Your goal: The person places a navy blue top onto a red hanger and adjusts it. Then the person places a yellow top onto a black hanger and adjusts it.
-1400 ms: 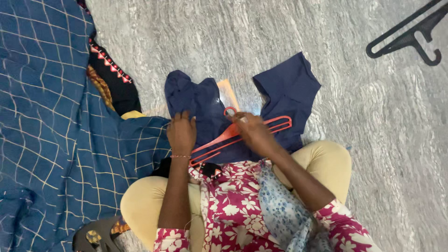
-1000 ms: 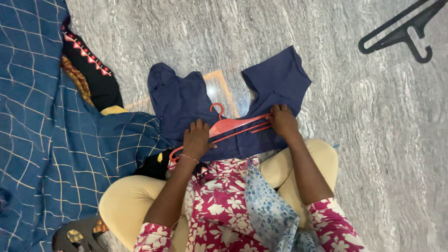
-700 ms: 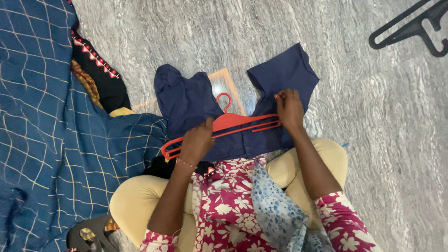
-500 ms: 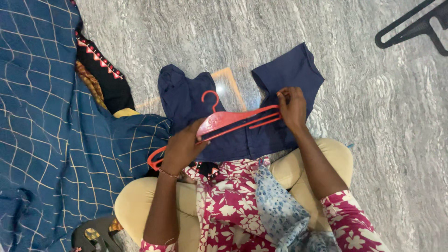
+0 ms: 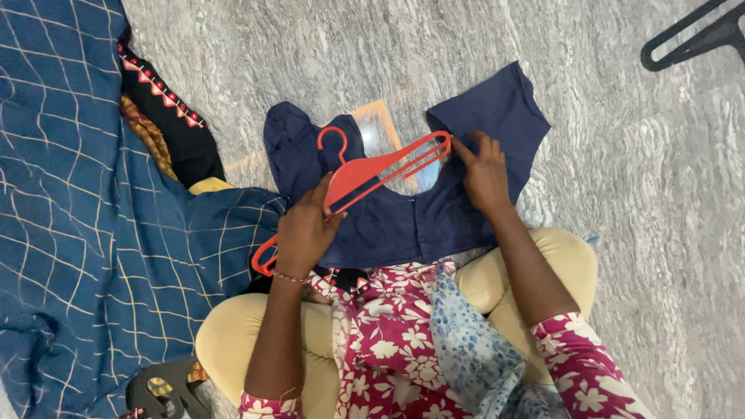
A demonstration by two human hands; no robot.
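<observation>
1. Hands first: the left hand [image 5: 304,230] is closed around the middle bar of a red plastic hanger [image 5: 365,172], lifting it at a slant so its right end rises toward the far side.
2. Hook of the hanger points far, over the left shoulder of a navy blouse [image 5: 403,217] that lies spread on the grey marbled floor [image 5: 621,217] just beyond the person's knees.
3. Right hand [image 5: 485,174] lies on the blouse's right shoulder, fingers pinching the cloth close to the hanger's right tip (whether they touch the tip itself cannot be told).
4. Near end of the hanger pokes out below the left wrist, beside a thin bracelet [image 5: 289,276].
5. Left of the blouse lies a large blue cloth with a pale grid pattern [image 5: 85,233], overlapping a black garment with red and white trim [image 5: 167,116].
6. Far right, well apart from the hands, part of a black hanger [image 5: 691,39] rests on the floor.
7. Nearest the camera are cream trousers and a magenta floral top [image 5: 388,341] on the seated person.
</observation>
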